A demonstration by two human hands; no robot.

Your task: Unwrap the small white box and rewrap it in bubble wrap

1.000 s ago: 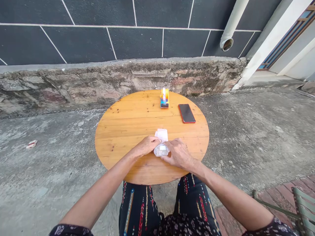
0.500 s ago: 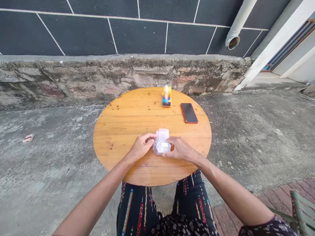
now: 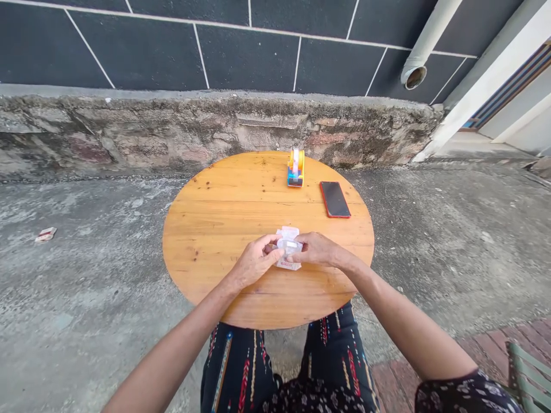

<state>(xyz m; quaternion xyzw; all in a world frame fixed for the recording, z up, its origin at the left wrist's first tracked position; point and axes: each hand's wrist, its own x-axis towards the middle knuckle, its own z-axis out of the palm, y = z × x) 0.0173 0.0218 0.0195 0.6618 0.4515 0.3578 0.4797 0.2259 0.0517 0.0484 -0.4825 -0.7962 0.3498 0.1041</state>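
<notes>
A small clear plastic packet (image 3: 291,246) with something pale inside is held over the near middle of the round wooden table (image 3: 206,229). My left hand (image 3: 255,261) is closed on its left side, thumb in front and fingers behind. From the right, my right hand (image 3: 319,250) pinches the other side between thumb and fingers. A white slip of paper (image 3: 289,232) with faint print shows behind the packet, and reddish print shows at its near edge. What exactly the plastic wraps cannot be made out.
A yellow and blue tape dispenser (image 3: 295,168) stands at the table's far edge. To its right lies a phone (image 3: 334,199) in a red case. A stone wall base (image 3: 172,135) runs behind the table. At the lower right is a green chair (image 3: 531,373).
The packet has been tilted or turned between my hands, and reddish print now shows at its near edge. My left fingers have closed in on it. The view has shifted slightly.
</notes>
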